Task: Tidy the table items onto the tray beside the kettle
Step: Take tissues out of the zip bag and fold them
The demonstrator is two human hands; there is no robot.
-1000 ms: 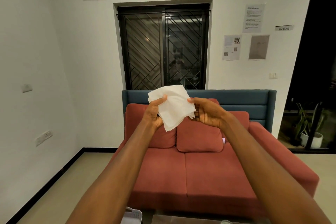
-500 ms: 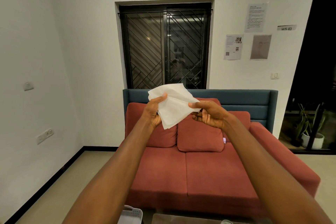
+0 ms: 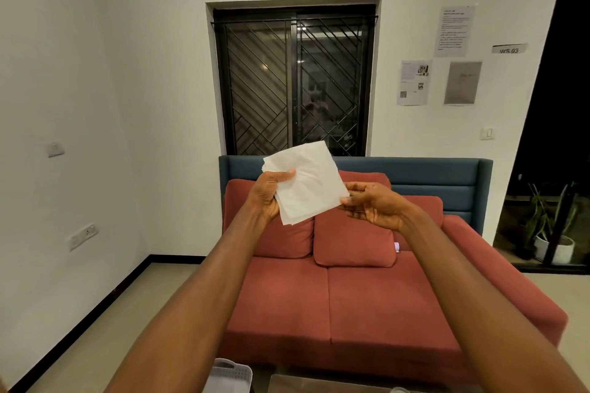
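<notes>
Over on the left, low at the near edge, a pale slotted basket (image 3: 230, 375) pokes into view, mostly cut off, and you can't tell what's in it. Moving right, your left hand (image 3: 269, 196) is up at arm's length, thumb clamped across the front of the white tissue (image 3: 306, 183), fingers curled behind it. That's a firm pinch on the left edge. The tissue hangs in mid-air in front of the red sofa (image 3: 351, 290), well above anything it could land on, and it looks like a few thin plies stacked loosely.

Further right, your right hand (image 3: 375, 206) has the thumb nipping the tissue's right corner against the fingers, which are curled loosely underneath. A lighter hold than the left.

Now the risks. Pull those hands apart too hard and thin paper like this could tear at the right corner. Ease off either pinch and a loose ply may slip out and flutter down to the floor. You're also looking across the room, not down, so lowering it blind could miss the mark.

And what's missing: the tray and the kettle aren't in view at all, and only a sliver of a flat surface (image 3: 319, 384) shows at the bottom edge. How far the tidying has got, there's no saying.
</notes>
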